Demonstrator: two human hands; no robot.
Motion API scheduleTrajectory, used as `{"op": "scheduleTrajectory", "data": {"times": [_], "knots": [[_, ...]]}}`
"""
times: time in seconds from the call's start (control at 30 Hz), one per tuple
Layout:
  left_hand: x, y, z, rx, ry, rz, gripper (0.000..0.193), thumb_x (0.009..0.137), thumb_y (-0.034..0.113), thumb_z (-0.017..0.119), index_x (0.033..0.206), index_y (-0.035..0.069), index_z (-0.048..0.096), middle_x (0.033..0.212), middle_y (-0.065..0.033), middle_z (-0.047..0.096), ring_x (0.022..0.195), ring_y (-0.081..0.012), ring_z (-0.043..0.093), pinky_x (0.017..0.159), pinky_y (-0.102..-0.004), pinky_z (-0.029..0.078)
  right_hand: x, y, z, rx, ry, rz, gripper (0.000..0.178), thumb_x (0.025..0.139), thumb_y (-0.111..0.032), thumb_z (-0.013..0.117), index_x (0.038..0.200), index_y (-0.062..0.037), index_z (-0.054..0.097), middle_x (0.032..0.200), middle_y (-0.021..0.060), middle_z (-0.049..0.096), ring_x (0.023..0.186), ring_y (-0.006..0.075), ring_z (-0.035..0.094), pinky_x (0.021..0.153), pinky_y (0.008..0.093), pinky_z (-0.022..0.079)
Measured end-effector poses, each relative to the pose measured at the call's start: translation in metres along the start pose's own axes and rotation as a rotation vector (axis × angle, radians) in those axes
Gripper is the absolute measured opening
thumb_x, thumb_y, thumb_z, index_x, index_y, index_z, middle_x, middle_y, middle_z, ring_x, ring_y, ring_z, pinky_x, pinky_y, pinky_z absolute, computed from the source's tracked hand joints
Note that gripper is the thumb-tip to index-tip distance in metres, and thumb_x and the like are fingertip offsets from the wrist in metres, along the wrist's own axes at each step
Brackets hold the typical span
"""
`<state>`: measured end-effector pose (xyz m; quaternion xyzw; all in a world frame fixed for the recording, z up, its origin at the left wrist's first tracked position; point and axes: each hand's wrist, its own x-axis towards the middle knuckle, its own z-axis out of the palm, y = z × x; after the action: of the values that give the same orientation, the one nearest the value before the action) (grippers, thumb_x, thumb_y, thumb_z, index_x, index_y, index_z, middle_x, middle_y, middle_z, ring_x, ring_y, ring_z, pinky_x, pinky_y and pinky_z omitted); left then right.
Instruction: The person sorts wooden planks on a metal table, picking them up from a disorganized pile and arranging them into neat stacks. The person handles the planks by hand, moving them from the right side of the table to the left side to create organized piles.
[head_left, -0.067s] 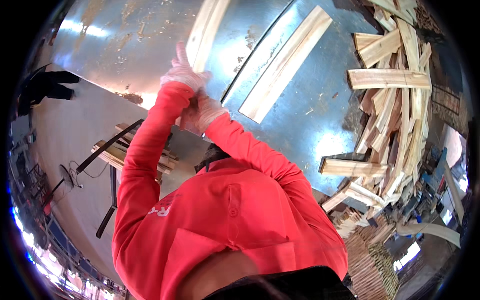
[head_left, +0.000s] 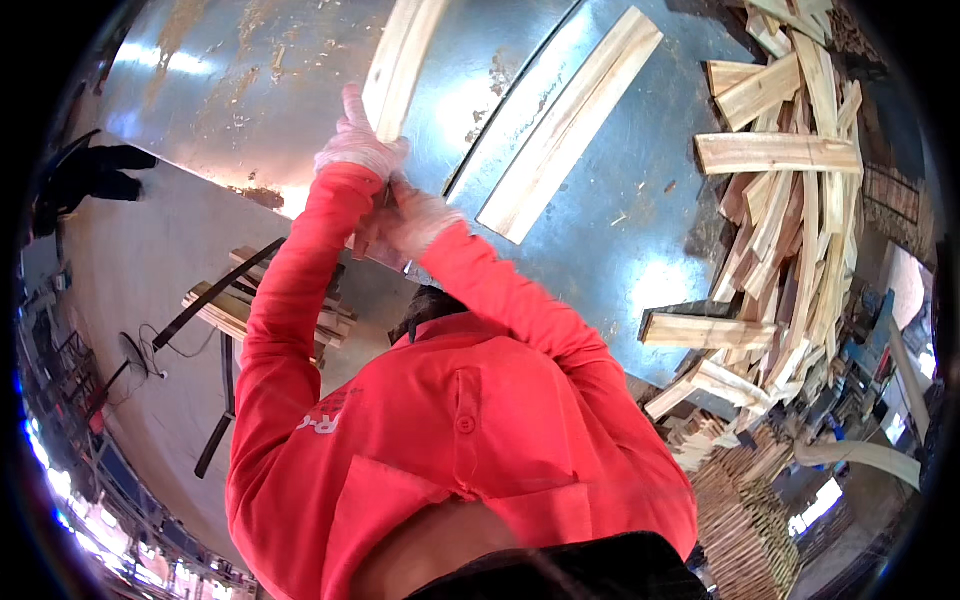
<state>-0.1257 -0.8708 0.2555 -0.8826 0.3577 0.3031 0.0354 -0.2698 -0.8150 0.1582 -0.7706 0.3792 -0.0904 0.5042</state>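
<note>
My left hand (head_left: 358, 148), in a pale glove, grips the near end of a light wooden board (head_left: 402, 62). One finger stretches along the board's left edge. Just below and to the right is my right hand (head_left: 418, 220), also gloved, its fingers curled in under my left wrist. What those fingers hold is hidden there. The board lies on a shiny metal table (head_left: 270, 110) and runs away from me past the upper edge of the view. A second wooden board (head_left: 572, 125) rests to the right, beside a dark slot in the metal, touched by neither hand.
A heap of wooden offcuts (head_left: 790, 210) lines the table's right side. Behind it at lower right stands a stack of wood strips (head_left: 750, 520). Left of me, below the table edge, boards (head_left: 225, 305) lie by a dark metal frame (head_left: 215, 295). Someone's dark-clothed legs (head_left: 110, 172) show at far left.
Both hands have shifted slightly: the left a little to the left along with the board, the right a little to the right. The second board lies as before.
</note>
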Motion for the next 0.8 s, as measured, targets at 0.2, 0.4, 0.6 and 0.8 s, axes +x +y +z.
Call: {"op": "scheduleTrajectory", "data": {"times": [0.2,0.4,0.6,0.8], "knots": [[0.027,-0.044,-0.057,0.084,0.084,-0.016,0.096,0.075,0.046,0.062,0.154,0.029,0.009,0.143,-0.0182,0.047,0.121,-0.0366,0.055,0.101,-0.0413,0.044,-0.022,0.017,-0.138,-0.528,0.611,0.468,0.084,0.076,-0.048,0.067,0.135,0.0024,0.036,0.139,0.0291,0.037,0.132,0.0415,0.035,0.111,0.0447,0.028],[0.041,-0.07,-0.07,0.21,0.139,0.019,0.087,0.081,0.044,0.056,0.154,0.021,0.013,0.147,-0.0194,0.04,0.125,-0.0376,0.051,0.106,-0.0456,0.039,0.006,0.03,-0.147,-0.445,0.45,0.86,0.116,0.076,-0.06,0.066,0.153,-0.0032,0.001,0.156,0.0269,0.011,0.145,0.0375,0.016,0.118,0.0414,0.019],[-0.059,0.009,0.011,-0.012,0.164,0.337,0.083,0.079,0.044,0.07,0.146,0.01,0.035,0.139,-0.0178,0.048,0.124,-0.0338,0.051,0.103,-0.0418,0.043,0.013,-0.015,-0.169,-0.032,0.563,0.866,0.102,0.078,-0.033,0.075,0.151,-0.0024,0.011,0.147,0.0233,0.034,0.124,0.0357,0.051,0.1,0.0412,0.045],[-0.155,0.053,0.112,-0.311,-0.021,0.246,0.102,0.069,0.028,0.073,0.152,0.01,0.017,0.152,-0.0245,0.024,0.139,-0.0384,0.031,0.108,-0.0521,0.032,-0.033,-0.011,-0.137,0.402,0.613,0.309,0.071,0.084,-0.01,0.066,0.144,0.0035,0.029,0.115,0.0201,0.06,0.108,0.0308,0.058,0.089,0.0406,0.051]]}}
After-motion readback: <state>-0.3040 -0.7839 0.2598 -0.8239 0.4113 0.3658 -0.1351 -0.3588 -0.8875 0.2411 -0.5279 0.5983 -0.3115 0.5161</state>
